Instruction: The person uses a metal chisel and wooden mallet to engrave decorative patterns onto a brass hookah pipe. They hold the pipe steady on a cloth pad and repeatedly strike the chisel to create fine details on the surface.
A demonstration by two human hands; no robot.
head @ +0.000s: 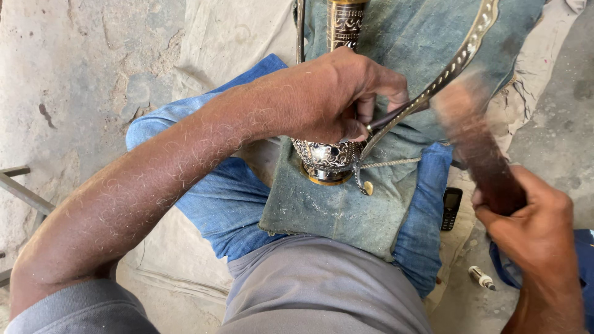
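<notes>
An engraved metal vessel (331,158) is lying across the person's lap, its rounded, patterned belly and brass-coloured foot ring pointing toward the camera and its tall, chased neck (346,21) running away toward the top of the view. A long curved handle (445,74), beaded along its edge and ending in a small scroll with a round brass tab, is arching from the belly up to the right. The left hand (337,99) is wrapping tightly around the vessel's shoulder, fingers curled shut over it and pinning a thin rod-like tool against the base of the handle. The right hand (538,229) is gripping a dark reddish wooden mallet (479,148) in a closed fist; the mallet's head is blurring with motion just beside the handle.

Judging from this, a hammering or chasing step at the handle joint is under way, and the next blow is calling for a steady left grip and a light, well-aimed strike so the polished relief is not getting dented.

A worn, dusty blue-grey cloth (346,210) is padding the lap over blue jeans (216,204). A small dark phone (451,208) and a little tube (481,277) are lying on the rough concrete floor (74,74).
</notes>
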